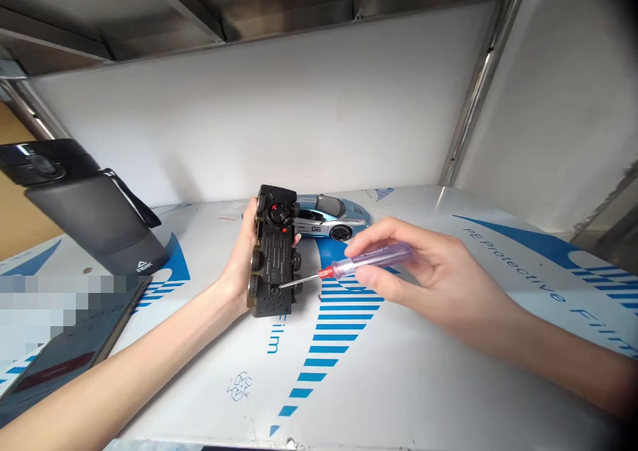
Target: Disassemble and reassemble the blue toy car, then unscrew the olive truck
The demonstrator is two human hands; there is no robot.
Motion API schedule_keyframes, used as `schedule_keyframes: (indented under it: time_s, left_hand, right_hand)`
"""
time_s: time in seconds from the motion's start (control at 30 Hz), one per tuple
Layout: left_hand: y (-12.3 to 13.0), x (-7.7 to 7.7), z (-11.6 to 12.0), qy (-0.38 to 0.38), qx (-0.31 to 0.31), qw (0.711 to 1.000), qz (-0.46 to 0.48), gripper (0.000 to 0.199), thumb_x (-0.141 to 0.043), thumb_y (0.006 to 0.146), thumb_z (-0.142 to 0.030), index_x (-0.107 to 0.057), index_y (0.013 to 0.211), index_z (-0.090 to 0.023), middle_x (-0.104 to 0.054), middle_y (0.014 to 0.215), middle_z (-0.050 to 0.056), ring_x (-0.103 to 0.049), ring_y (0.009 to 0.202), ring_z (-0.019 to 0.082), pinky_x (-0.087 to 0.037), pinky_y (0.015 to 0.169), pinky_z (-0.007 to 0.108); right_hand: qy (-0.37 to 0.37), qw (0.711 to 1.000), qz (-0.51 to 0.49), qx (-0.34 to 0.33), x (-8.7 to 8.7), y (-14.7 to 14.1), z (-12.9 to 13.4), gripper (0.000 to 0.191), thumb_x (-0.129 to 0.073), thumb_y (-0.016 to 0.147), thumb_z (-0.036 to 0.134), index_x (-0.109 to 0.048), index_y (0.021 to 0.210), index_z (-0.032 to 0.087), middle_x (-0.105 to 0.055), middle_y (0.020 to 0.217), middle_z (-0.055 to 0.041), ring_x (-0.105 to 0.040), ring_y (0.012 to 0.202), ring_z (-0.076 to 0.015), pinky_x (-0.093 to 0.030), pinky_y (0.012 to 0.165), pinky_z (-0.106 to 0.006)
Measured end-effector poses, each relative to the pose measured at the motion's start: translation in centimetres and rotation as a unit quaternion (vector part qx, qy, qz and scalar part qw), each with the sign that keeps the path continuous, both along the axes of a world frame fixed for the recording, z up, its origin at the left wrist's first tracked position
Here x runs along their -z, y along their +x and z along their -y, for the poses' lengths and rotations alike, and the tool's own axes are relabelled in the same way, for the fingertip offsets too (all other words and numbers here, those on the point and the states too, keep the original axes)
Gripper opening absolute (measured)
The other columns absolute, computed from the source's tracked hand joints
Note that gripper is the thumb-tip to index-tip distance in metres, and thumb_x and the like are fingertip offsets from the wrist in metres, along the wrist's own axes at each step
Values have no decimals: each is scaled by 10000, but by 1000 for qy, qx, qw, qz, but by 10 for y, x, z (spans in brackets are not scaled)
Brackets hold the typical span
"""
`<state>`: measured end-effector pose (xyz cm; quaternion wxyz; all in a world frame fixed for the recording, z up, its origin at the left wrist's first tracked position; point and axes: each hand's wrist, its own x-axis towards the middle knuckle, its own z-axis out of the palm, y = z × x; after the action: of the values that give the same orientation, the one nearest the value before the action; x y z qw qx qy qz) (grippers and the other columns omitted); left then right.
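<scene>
A black toy vehicle (277, 255) with several wheels stands on end, its underside facing me. My left hand (240, 262) grips it from behind and the left, most of the fingers hidden by it. Between the thumb and fingers of my right hand (419, 258) is a screwdriver (371, 260) with a clear purple handle and a red collar. Its thin metal shaft points left, and the tip meets the lower part of the underside, near a small round hole. Behind the toy vehicle, a blue and silver toy car (326, 216) marked 06 sits on its wheels, partly covered.
A dark grey bottle (94, 205) with a black lid and strap leans at the left. Below it lies a dark flat object (74, 351), partly blurred out. White film with blue print covers the tabletop (209, 384). A metal shelf (279, 2) hangs overhead, before a white back panel (299, 112).
</scene>
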<state>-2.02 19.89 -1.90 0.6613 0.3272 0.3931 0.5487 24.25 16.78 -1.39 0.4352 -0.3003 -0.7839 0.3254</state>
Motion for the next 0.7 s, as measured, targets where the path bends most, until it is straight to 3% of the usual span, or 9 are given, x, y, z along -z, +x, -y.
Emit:
schedule_keyframes:
  time_s: [0.17, 0.3, 0.47, 0.7]
  left_hand:
    - [1, -7, 4, 16, 21, 996, 85, 702, -349, 1088, -686, -732, 1056, -98, -711, 778, 53, -675, 551, 127, -595, 528, 210]
    - [5, -13, 3, -1, 10, 991, 136, 653, -362, 1110, -628, -722, 998, -95, -690, 744, 47, -683, 574, 117, -578, 525, 175]
    - [1, -1, -2, 17, 16, 994, 103, 618, -435, 1074, -633, -753, 938, -120, -714, 713, 74, -670, 518, 150, -567, 479, 220]
    - [-6, 4, -5, -5, 25, 992, 120, 655, -487, 1010, -732, -775, 943, -147, -739, 692, 78, -688, 500, 183, -567, 449, 259]
  right_hand:
    - [5, 1000, 16, 14, 1, 2, 4, 127, -807, 951, 356, -786, 1076, 373, -793, 1092, 43, -759, 983, -146, -609, 860, -234]
    - [38, 998, 49, -3, 2, -4, 11, 148, -803, 946, 302, -772, 1068, 381, -811, 1056, 47, -782, 918, -146, -629, 768, -221]
    - [146, 987, 64, -33, 1, -21, 24, 165, -752, 950, 190, -728, 1075, 296, -798, 925, 16, -749, 746, -146, -608, 646, -248]
    - [223, 971, 89, -10, 2, -31, 23, 215, -741, 940, 123, -693, 1084, 275, -772, 918, 6, -700, 755, -141, -553, 631, -250]
